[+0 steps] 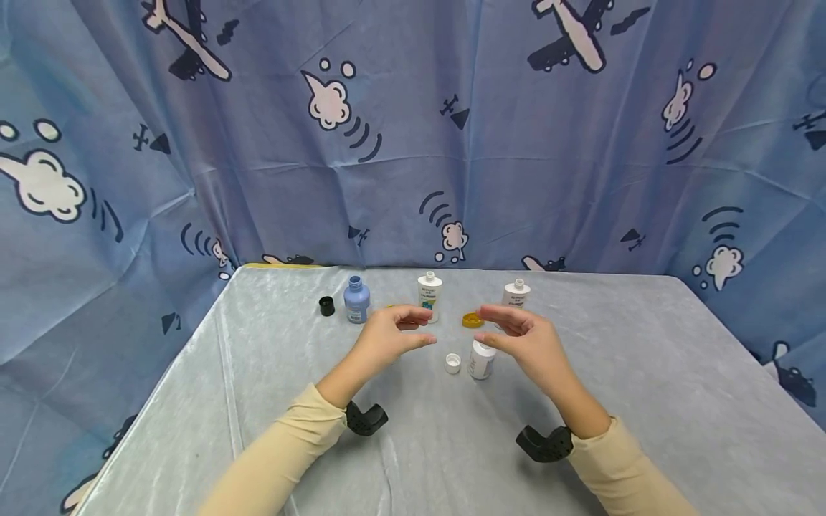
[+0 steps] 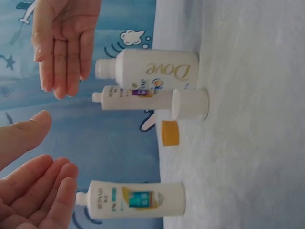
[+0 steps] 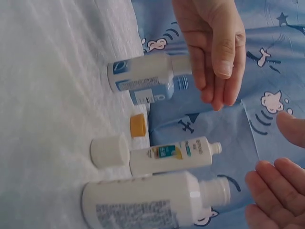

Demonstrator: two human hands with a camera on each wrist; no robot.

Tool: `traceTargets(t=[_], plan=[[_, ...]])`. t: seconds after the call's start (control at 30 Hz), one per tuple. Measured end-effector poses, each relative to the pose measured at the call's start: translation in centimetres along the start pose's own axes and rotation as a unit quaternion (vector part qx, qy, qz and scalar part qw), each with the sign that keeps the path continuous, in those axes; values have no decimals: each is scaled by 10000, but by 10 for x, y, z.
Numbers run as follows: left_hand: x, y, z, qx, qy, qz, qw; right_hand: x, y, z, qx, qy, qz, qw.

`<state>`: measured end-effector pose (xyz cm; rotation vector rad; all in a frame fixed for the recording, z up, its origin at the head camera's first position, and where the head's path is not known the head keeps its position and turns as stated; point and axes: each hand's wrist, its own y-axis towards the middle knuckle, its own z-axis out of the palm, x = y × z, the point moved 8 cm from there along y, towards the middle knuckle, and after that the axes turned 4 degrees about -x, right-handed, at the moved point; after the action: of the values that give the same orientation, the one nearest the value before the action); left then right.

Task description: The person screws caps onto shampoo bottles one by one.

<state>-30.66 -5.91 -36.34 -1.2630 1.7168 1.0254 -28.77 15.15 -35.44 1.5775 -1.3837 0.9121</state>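
Both hands are raised over the table with fingers extended, palms facing, nothing in them. My left hand (image 1: 395, 334) is at centre left, near a white bottle with a teal label (image 1: 429, 290) behind it. My right hand (image 1: 525, 342) hovers beside an uncapped white Dove bottle (image 1: 481, 360), which stands upright; the left wrist view shows its lettering (image 2: 169, 71). A white cap (image 1: 453, 363) sits left of that bottle. Behind the right hand stands a slim white bottle (image 1: 516, 292), partly hidden, with a purple label (image 2: 139, 92). A yellow cap (image 1: 472, 320) lies between the hands.
A blue bottle (image 1: 357, 301) without a cap stands at back left, a black cap (image 1: 326, 306) left of it. The right wrist view shows another white bottle (image 3: 143, 69) in front of the blue one. A patterned blue curtain (image 1: 387, 143) hangs behind the grey-covered table (image 1: 310, 444).
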Motion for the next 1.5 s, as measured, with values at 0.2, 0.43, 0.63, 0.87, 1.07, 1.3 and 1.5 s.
traceTargets(t=[0.2,0.43,0.63,0.87,1.07,1.3,1.5], plan=[[8,5,18,303,-217,-151,9992,-10,0,-8,-38,22,152,9999],[16,8,32,509,-318,-270,9978,-26,-1,-12,-43,106,462,9989],[20,11,44,636,-325,-266,9971,-34,-1,-12,67,271,559,9980],[28,12,62,972,-382,-437,9936,-47,0,-8,175,535,670,9962],[38,13,70,1150,-280,-669,9907,-53,1,0,292,746,658,9946],[44,13,74,1203,-304,-727,9896,-62,0,7,475,711,748,9935],[49,12,78,1275,-149,-684,9894,-70,0,12,592,850,798,9914]])
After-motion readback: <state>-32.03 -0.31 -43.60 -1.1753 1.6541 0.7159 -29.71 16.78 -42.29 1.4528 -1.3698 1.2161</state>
